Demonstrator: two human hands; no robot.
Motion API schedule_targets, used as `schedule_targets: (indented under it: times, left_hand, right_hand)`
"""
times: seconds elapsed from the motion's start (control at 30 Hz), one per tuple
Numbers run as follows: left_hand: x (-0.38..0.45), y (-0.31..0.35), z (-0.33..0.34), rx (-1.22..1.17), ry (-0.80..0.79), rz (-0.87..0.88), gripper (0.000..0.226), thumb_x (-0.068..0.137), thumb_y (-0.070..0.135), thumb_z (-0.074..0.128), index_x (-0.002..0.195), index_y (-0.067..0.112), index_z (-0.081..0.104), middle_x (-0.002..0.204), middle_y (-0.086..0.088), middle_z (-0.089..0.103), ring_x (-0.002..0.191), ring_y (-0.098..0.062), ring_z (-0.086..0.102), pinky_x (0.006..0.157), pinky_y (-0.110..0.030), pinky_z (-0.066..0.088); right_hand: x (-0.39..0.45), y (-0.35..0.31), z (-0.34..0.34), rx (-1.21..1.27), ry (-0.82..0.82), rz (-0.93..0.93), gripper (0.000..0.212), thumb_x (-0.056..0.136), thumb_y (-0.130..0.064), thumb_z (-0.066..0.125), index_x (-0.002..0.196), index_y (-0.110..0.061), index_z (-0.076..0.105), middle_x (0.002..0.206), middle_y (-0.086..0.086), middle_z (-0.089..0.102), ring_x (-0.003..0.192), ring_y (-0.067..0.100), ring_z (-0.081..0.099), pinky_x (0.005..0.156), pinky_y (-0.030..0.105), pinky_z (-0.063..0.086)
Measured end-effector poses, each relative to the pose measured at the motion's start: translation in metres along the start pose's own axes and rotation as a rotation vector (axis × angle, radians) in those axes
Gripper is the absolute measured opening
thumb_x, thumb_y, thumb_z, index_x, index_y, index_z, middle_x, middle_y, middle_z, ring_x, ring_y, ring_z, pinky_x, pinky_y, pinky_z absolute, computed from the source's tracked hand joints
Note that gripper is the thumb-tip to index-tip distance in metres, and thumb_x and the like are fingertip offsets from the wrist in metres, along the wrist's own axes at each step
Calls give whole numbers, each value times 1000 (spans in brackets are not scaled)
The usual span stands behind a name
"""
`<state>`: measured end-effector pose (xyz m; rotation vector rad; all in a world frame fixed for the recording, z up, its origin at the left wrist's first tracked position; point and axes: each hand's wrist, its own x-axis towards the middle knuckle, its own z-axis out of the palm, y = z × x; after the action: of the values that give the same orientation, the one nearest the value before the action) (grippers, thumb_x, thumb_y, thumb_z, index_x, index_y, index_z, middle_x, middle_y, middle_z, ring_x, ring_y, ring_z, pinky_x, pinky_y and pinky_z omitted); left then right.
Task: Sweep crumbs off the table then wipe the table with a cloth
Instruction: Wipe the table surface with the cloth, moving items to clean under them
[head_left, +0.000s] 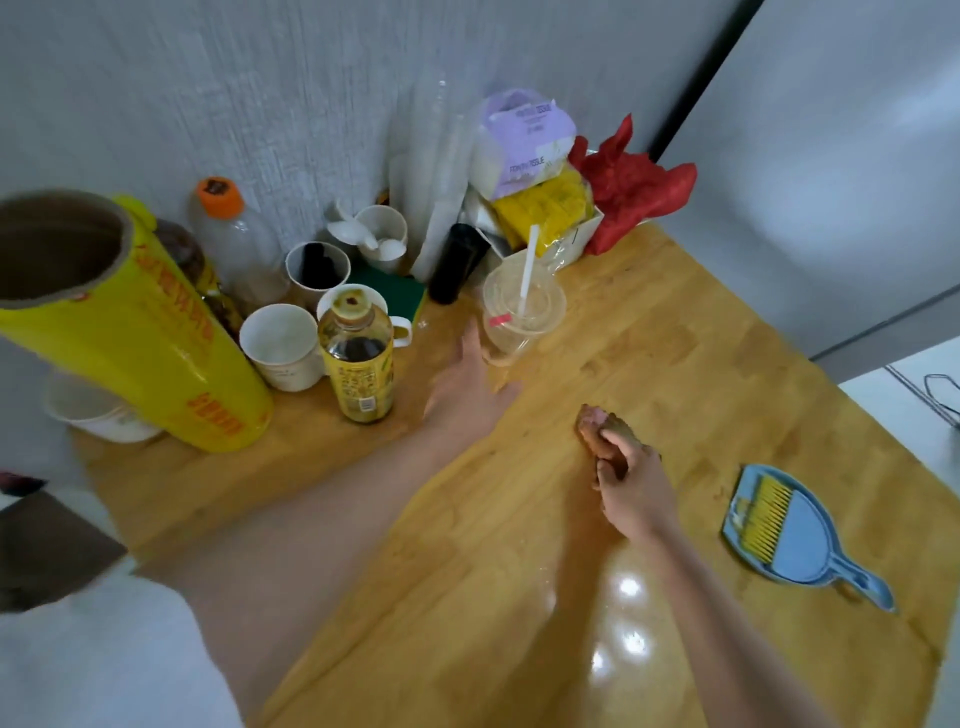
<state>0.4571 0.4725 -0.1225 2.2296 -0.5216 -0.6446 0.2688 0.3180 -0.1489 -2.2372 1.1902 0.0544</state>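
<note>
A person's right hand (631, 486) presses a crumpled brown cloth (602, 428) onto the wooden surface (675, 353) near its middle, fingers curled round the wad, which pokes out past the fingertips toward the far edge. The left hand (467, 387) reaches across the surface with fingers straight and spread, holding nothing; its fingertips are just beside a clear plastic cup (522, 312) with a lid and a white straw. Whether they touch the cup cannot be told through the blur.

A blue dustpan (802, 540) with a yellow brush lying in it rests flat near the right edge, well apart from the cloth, handle pointing toward the near edge.

Clutter crowds the far left corner: a yellow roll of wrap (156, 353) lying tilted, a yellow-labelled bottle (358, 364), a white mug (283, 345), a clear bottle with an orange cap (228, 234), a green sponge (395, 291), a dark tumbler (460, 262), a purple tissue pack (524, 140) and a red bag (631, 187).

Glare spots shine on the surface near the near edge. The crumbs, if any, are too small to make out.
</note>
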Motion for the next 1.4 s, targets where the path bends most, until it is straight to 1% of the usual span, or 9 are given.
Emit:
schedule_targets:
  times: [0.23,0.33,0.43,0.53,0.63,0.83,1.03,1.23,1.4]
  left_hand:
    - [-134,-85,-54,205,143,-3,13,94,38,59,102,28,55,106,9,59,97,-19,63,73,-35,51]
    - [-134,-102,-86,56,345,-153,40,85,40,73,110,21,49,108,2,55,101,-23,60,76,-34,47]
    - [-111,-86,-101,-44,464,-60,72,78,41,81,134,18,42,126,-2,50,118,-22,51,95,-39,50]
    - [-85,-60,-103,-89,493,24,91,74,45,83,146,18,33,138,-5,46,129,-23,45,103,-37,46]
    - [-67,-52,-105,-48,424,-23,83,77,45,80,142,16,37,132,-10,56,123,-28,54,94,-36,49]
    - [-111,-65,-125,-64,368,70,75,74,46,82,134,20,45,118,1,66,106,-19,64,84,-29,53]
    - [-141,-84,-126,-20,319,66,82,73,48,81,137,22,35,123,-1,64,108,-23,65,82,-26,50]
    - [-123,-64,-130,3,347,45,83,82,45,75,142,15,27,127,-11,62,111,-34,63,82,-35,52]
    - [-78,-39,-110,-77,252,99,81,82,51,75,142,24,28,134,-2,58,120,-24,59,94,-32,48]
  right_hand:
    - [-59,-113,88,-176,-303,-513,41,96,-27,53,136,-37,55,129,0,53,96,21,67,81,37,56]
    - [-62,-107,75,-175,-370,-541,35,93,-23,59,123,-40,65,117,-4,66,83,13,69,71,33,58]
    - [-26,-103,56,119,-177,-178,37,98,-14,53,121,-42,60,94,6,72,51,10,65,48,31,54]
    - [-17,-118,77,75,-50,-223,38,94,-26,49,125,-48,56,115,7,68,72,15,71,60,38,61]
    - [-53,-137,106,-117,-258,-497,40,93,-26,56,130,-40,59,128,-1,55,94,19,68,80,38,58]
    - [-17,-152,84,-1,-243,-409,37,99,-17,52,131,-35,59,94,-4,70,58,16,67,54,37,58]
    - [-19,-206,131,-210,-224,-567,35,96,-33,51,130,-38,57,139,-3,53,120,22,54,92,39,52]
    - [-61,-122,81,-181,-450,-653,31,96,-19,59,117,-40,68,123,-7,58,81,8,65,75,30,55]
    - [-35,-58,18,130,-13,-111,50,97,-1,49,114,-46,63,82,6,69,40,9,57,41,27,47]
